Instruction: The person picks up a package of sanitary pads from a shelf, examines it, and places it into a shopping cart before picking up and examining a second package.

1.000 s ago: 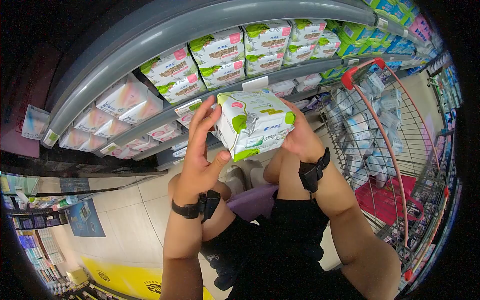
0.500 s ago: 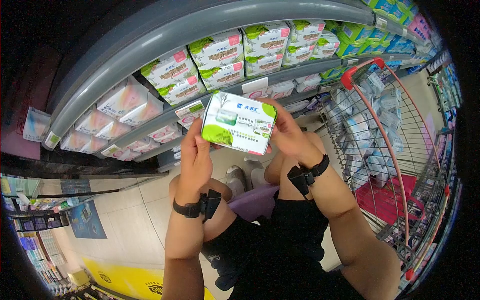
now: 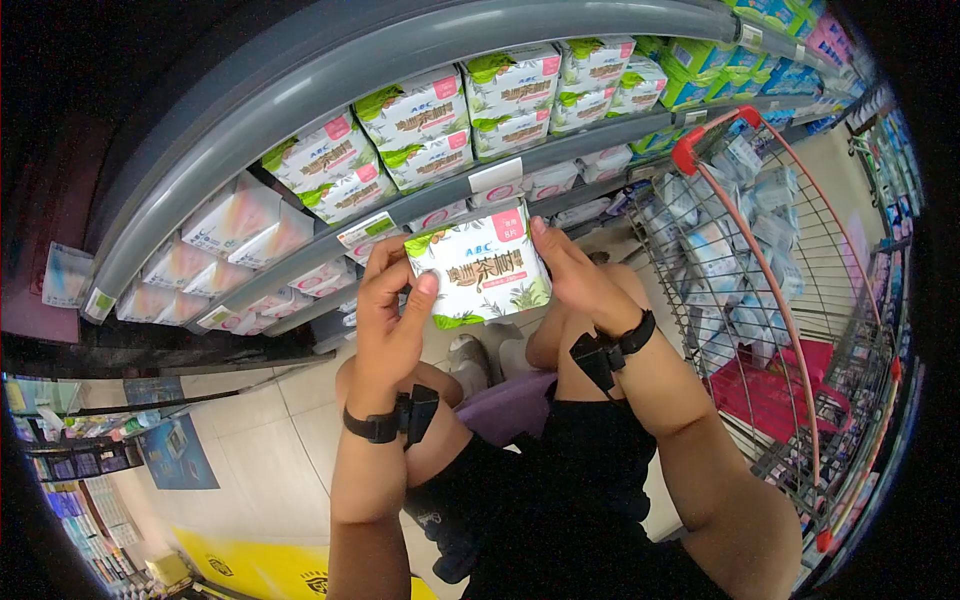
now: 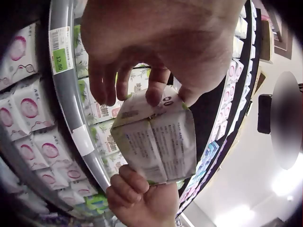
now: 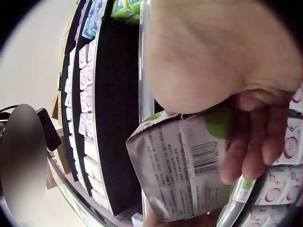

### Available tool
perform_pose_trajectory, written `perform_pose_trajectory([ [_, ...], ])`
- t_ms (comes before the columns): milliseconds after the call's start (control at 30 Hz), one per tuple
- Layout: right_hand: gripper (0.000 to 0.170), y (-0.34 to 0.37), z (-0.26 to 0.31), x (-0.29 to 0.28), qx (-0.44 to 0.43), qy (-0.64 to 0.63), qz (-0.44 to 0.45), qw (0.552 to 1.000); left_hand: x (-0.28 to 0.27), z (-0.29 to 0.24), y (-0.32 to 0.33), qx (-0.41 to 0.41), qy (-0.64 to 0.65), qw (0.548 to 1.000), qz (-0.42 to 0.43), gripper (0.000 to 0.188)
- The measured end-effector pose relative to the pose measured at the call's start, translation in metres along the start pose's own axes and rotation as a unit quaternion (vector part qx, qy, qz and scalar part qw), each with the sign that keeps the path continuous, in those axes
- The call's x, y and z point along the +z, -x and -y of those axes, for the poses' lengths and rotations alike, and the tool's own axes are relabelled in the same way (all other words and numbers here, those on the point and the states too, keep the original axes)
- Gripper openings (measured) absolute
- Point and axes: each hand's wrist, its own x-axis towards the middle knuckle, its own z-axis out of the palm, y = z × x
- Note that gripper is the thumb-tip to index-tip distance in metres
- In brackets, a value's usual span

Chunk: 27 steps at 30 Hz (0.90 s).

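The shopping cart (image 3: 686, 155), at 3 o'clock in the head view, is a metal wire basket with orange-red rails and red corner caps. In it lies a heap of crinkled, shiny plastic packets (image 3: 735, 255), with a flat red bag (image 3: 770, 390) at 4 o'clock.

Near the middle of the head view, a block-shaped white pack (image 3: 482, 265) is held between both hands, printed face up, its smooth film marked with green leaves and a pink corner patch. The wrist views show its reverse: lines of small print, a raised seam and a barcode. The left hand (image 3: 392, 325) pinches the pack at 9 o'clock, thumb pressed on the front; the right hand (image 3: 590, 285) grips it at 2 o'clock, its fingers (image 5: 236, 156) laid against the back.

At 12 o'clock, matching boxy packs (image 3: 415, 120) stand stacked on a grey shelf (image 3: 430, 203); pastel-striped glossy packs (image 3: 230, 215) sit at 10 o'clock.
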Motion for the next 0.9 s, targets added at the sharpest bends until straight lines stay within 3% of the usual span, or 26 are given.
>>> perform_pose_trajectory([
  [233, 0.064, 0.000, 0.000, -0.004, -0.014, -0.016, 0.012, 1.000, 0.002, -0.007, -0.001, -0.102, 0.104, 0.988, 0.053, 0.024],
  [367, 0.061, 0.001, 0.003, -0.012, -0.002, -0.011, 0.059, 0.998, 0.004, -0.004, -0.005, -0.106, 0.118, 0.986, 0.054, 0.045],
  [400, 0.061, -0.003, -0.015, -0.017, -0.105, 0.117, 0.043, 0.987, 0.004, -0.002, -0.004, -0.109, 0.104, 0.988, 0.035, 0.056],
  [433, 0.061, -0.009, -0.048, -0.025, -0.201, 0.251, 0.021, 0.947, 0.004, 0.003, -0.003, -0.108, 0.097, 0.989, 0.020, 0.067],
  [467, 0.063, -0.009, -0.060, -0.036, -0.286, 0.389, -0.005, 0.875, -0.001, 0.019, 0.002, -0.079, 0.019, 0.997, -0.007, 0.075],
  [500, 0.068, -0.009, -0.040, -0.033, -0.215, 0.252, 0.057, 0.942, -0.003, 0.023, 0.002, -0.094, 0.026, 0.995, 0.000, 0.078],
  [533, 0.082, -0.008, -0.019, -0.031, -0.132, 0.108, 0.095, 0.981, 0.001, 0.020, 0.004, -0.100, 0.020, 0.994, -0.025, 0.079],
  [567, 0.100, 0.002, -0.006, -0.026, -0.067, 0.128, 0.063, 0.987, 0.004, 0.021, 0.003, -0.114, 0.053, 0.991, -0.037, 0.075],
  [600, 0.118, 0.000, -0.008, -0.024, -0.045, 0.023, 0.111, 0.993, 0.006, 0.021, 0.002, -0.133, 0.044, 0.988, -0.058, 0.071],
  [633, 0.127, 0.000, 0.000, -0.024, -0.035, 0.048, 0.115, 0.992, 0.006, 0.034, 0.007, -0.121, 0.048, 0.987, -0.097, 0.068],
  [667, 0.119, -0.007, -0.002, -0.022, -0.110, 0.026, 0.125, 0.986, 0.002, 0.032, 0.003, -0.123, 0.023, 0.991, -0.049, 0.068],
  [700, 0.117, -0.005, 0.005, -0.024, -0.113, 0.020, 0.117, 0.986, 0.011, 0.032, 0.005, -0.126, 0.039, 0.987, -0.096, 0.068],
  [767, 0.113, -0.004, 0.013, -0.022, -0.120, -0.005, 0.111, 0.987, 0.013, 0.026, 0.002, -0.134, 0.017, 0.989, -0.058, 0.063],
  [867, 0.114, -0.007, -0.003, -0.025, -0.114, -0.077, 0.082, 0.987, 0.016, 0.026, 0.000, -0.079, -0.006, 0.996, -0.033, 0.052],
  [900, 0.106, -0.007, -0.004, -0.027, -0.143, -0.105, 0.065, 0.982, 0.017, 0.024, -0.001, -0.087, 0.012, 0.996, -0.014, 0.049],
])
